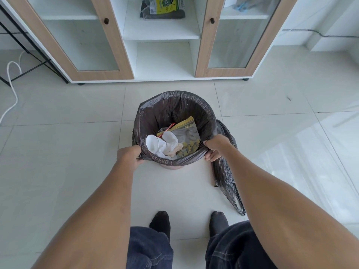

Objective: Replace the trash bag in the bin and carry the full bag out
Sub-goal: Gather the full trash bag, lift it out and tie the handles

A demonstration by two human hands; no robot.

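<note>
While both hands grip its near rim, one dark trash bag (174,107) lines the bin (172,167), mouth open and facing straight up, long axis vertical. Only a small pinkish strip of that bin shows below the bag's near edge, between the two hands.

The left hand (129,157) is clenched on the bag's edge at the near-left of the rim. The right hand (215,147) is clenched on the edge at the near-right, thumb under the gathered plastic.

Contents, lying between and just beyond the hands: one clear zip pouch (187,133) with a yellow header strip carrying small print too fine to read, holding yellowish pieces; crumpled white paper (162,144) beside it; one red-edged wrapper partly hidden beneath.

A second dark bag (225,175) lies flat on the floor (68,152) directly below and outside the right hand, its long axis running from the bin toward the person's feet. Whether the right hand touches it cannot be told.

Well beyond both hands stands one white cabinet (161,33) with two wood-framed glass doors. On its open middle shelf rests one pack (163,7) with a yellow-and-green label; the lettering is not legible.

One white cable (11,82) lies on the floor far beyond the left hand.
</note>
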